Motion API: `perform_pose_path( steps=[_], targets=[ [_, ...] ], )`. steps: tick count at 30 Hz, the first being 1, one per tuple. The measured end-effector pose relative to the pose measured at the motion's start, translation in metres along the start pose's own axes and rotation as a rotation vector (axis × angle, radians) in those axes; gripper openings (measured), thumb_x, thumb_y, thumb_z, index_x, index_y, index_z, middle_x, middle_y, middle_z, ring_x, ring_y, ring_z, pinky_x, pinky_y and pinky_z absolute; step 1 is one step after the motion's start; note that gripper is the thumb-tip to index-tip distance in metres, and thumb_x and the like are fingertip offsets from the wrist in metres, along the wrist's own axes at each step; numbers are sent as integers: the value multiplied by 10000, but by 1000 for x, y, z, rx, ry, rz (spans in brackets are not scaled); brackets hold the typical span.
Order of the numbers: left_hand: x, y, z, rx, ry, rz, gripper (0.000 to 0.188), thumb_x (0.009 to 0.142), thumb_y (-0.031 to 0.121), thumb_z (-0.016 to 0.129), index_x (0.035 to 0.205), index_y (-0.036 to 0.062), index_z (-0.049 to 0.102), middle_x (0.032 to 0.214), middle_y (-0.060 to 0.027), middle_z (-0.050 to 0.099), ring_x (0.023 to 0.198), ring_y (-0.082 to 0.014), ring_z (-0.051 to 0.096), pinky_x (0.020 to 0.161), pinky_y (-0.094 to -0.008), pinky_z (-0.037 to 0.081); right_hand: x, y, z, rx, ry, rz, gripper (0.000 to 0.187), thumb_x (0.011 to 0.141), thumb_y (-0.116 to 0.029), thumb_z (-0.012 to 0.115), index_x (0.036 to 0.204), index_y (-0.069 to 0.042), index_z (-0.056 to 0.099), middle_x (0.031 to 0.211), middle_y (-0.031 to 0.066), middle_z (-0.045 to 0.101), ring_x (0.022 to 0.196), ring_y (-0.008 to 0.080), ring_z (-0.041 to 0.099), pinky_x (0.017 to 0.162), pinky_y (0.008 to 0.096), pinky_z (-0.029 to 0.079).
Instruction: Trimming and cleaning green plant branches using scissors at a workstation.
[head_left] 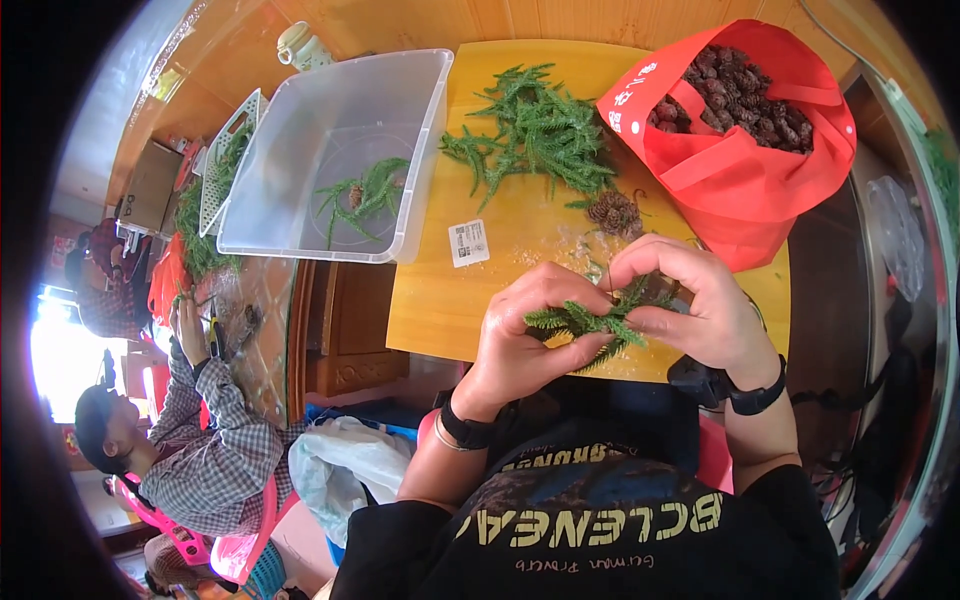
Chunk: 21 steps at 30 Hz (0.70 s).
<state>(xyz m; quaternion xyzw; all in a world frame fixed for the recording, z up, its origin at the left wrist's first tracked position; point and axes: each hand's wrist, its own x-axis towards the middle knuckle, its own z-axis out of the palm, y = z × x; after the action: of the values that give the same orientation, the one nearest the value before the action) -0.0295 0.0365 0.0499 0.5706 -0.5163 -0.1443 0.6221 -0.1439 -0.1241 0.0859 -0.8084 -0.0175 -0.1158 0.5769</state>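
Note:
My left hand (535, 335) pinches a green artificial pine sprig (583, 320) between thumb and fingers, just above the near edge of the yellow table (425, 315). From the other side, my right hand (690, 315) grips the same greenery with curled fingers. A thin dark stem or wire seems to stand up between the two hands; its ends are hidden. Right beyond my fingers lies a brown pine cone (614, 213). A heap of loose green sprigs (550, 140) spreads over the table farther off.
A red bag (740, 205) full of pine cones stands at the far right. On the left a clear plastic bin (425, 150) holds a sprig with a cone. A white label (468, 243) lies on the table. Far left, a person in a checkered shirt (215, 440) works at another table.

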Motion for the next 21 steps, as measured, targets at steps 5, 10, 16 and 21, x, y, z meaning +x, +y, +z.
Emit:
perform_pose_path(
  steps=[5, 10, 16, 21],
  targets=[
    [3, 6, -1, 41, -4, 24, 266, 594, -42, 735, 821, 25, 614, 824, -99, 614, 813, -229, 606, 745, -326, 487, -1, 1, 4, 54, 20, -95, 209, 772, -123, 657, 897, 2, 545, 926, 82, 549, 884, 184, 531, 799, 293, 407],
    [5, 7, -1, 13, -18, 69, 278, 583, -48, 744, 818, 29, 616, 815, -99, 616, 801, -240, 614, 727, -332, 491, -2, 0, 8, 139, 48, -77, 199, 771, -131, 658, 862, -9, 529, 901, 81, 540, 864, 180, 520, 791, 284, 398],
    [5, 5, 1, 88, -16, 98, 288, 580, -52, 751, 815, 31, 606, 822, -104, 617, 792, -248, 614, 719, -330, 490, -5, -2, 12, 180, 128, -64, 137, 732, -8, 639, 826, -9, 539, 834, 72, 561, 791, 170, 544, 726, 278, 412],
    [1, 1, 12, -18, 50, 91, 315, 616, -36, 730, 891, 44, 599, 876, -92, 610, 829, -241, 603, 726, -310, 480, -5, 0, 11, 98, 184, -111, 127, 718, -3, 640, 797, -16, 542, 799, 76, 565, 759, 194, 551, 704, 285, 414]
  ],
)
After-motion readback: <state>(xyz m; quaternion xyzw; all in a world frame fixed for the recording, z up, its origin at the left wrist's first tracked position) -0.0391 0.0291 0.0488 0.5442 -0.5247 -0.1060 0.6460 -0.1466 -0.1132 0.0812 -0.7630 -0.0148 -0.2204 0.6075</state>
